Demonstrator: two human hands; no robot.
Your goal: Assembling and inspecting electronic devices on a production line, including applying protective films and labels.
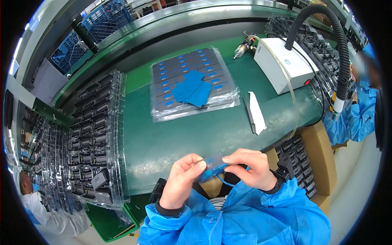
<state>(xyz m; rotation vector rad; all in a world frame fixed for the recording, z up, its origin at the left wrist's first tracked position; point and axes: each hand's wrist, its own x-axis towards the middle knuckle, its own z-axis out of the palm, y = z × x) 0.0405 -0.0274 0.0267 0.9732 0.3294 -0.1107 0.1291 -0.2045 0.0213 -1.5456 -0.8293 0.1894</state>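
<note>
Just in front of my body, over the near edge of the green bench [159, 151], I hold a small flat dark grey piece with blue film [214, 161]. My left hand [181, 179] pinches its left end between thumb and fingers. At the other end, the fingers and thumb of my right hand [252, 166] are closed on its right corner. Blue shows along its lower side, partly hidden by my fingers. Beyond my hands lies a clear plastic sheet of grey pieces with blue marks [164, 85], topped by a loose pile of blue rectangles [192, 90].
Stacked clear trays of black parts [96, 122] stand on the left. To the right are a white-and-black strip [256, 113], a white box [281, 65] with a hose [341, 49], and a small tool [244, 48]. A carton [326, 163] holds black parts. Another person's blue sleeve [363, 106] shows right.
</note>
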